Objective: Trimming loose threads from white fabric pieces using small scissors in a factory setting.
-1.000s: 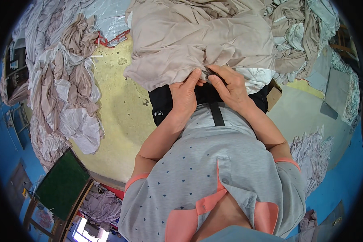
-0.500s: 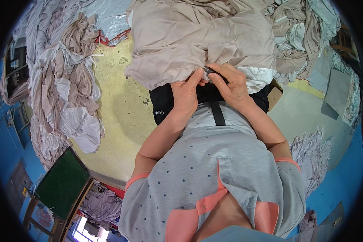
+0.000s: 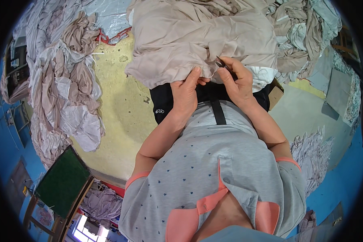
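Note:
A large piece of beige fabric lies heaped in front of me, its near edge draped over my lap. My left hand pinches that edge between thumb and fingers. Just to the right, my right hand is closed around small dark thread snips, whose pointed blades stick out past the fingers toward the cloth. The tips look slightly parted and sit a little apart from the left fingertips. A white patterned piece of cloth shows from under the beige fabric beside my right wrist.
Crumpled beige and white cloths hang in a long heap on the left. More bunched cloth lies at the far right, near a cardboard box. A green-topped stand is at the lower left. The worn yellow floor lies between.
My right hand has moved slightly right, drawing the snips away from the left fingertips; the blades now show more plainly. My left hand keeps its pinch on the fabric edge.

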Demonstrator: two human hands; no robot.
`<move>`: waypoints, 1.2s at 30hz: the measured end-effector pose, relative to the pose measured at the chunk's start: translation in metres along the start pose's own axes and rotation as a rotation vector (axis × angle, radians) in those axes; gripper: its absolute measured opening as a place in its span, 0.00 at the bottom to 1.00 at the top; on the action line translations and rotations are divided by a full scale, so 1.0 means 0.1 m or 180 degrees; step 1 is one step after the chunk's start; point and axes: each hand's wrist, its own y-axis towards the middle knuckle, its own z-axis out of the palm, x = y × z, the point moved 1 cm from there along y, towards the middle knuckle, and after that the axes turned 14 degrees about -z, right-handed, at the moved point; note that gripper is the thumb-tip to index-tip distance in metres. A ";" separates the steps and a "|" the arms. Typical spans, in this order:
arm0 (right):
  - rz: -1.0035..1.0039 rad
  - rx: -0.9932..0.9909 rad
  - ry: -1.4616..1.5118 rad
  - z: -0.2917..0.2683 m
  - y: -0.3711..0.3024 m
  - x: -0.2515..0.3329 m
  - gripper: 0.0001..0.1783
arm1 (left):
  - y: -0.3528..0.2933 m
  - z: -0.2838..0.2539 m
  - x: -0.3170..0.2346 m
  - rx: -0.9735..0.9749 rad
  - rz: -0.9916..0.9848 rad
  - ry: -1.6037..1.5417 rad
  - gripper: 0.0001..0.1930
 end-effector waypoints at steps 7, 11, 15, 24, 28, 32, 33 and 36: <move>0.0250 0.0357 -0.0006 -0.01 -0.01 0.18 0.12 | -0.06 -0.01 -0.01 0.0162 0.0101 -0.0028 0.05; 0.0505 0.0520 0.0259 0.04 -0.02 0.19 0.10 | -0.08 -0.03 0.02 0.0033 0.0142 -0.0091 0.04; 0.0548 0.0536 0.0282 0.08 -0.06 0.17 0.08 | -0.10 -0.05 0.04 0.0110 0.0209 0.0027 0.02; 0.0290 0.0399 0.0328 0.01 -0.16 0.21 0.12 | -0.11 0.00 0.02 0.0236 0.0014 0.0089 0.03; 0.0167 0.0486 0.0062 -0.02 -0.17 0.28 0.13 | -0.11 0.03 0.03 0.0294 -0.0223 -0.0038 0.04; -0.0086 0.0440 -0.0226 -0.03 -0.18 0.28 0.14 | -0.11 0.05 0.02 0.0422 -0.0226 -0.0193 0.05; -0.0089 0.0429 -0.0232 -0.03 -0.19 0.28 0.14 | -0.12 0.03 0.03 0.0423 -0.0168 -0.0200 0.06; -0.0078 0.0380 -0.0301 -0.03 -0.20 0.27 0.15 | -0.13 0.04 0.03 0.0384 -0.0067 -0.0249 0.06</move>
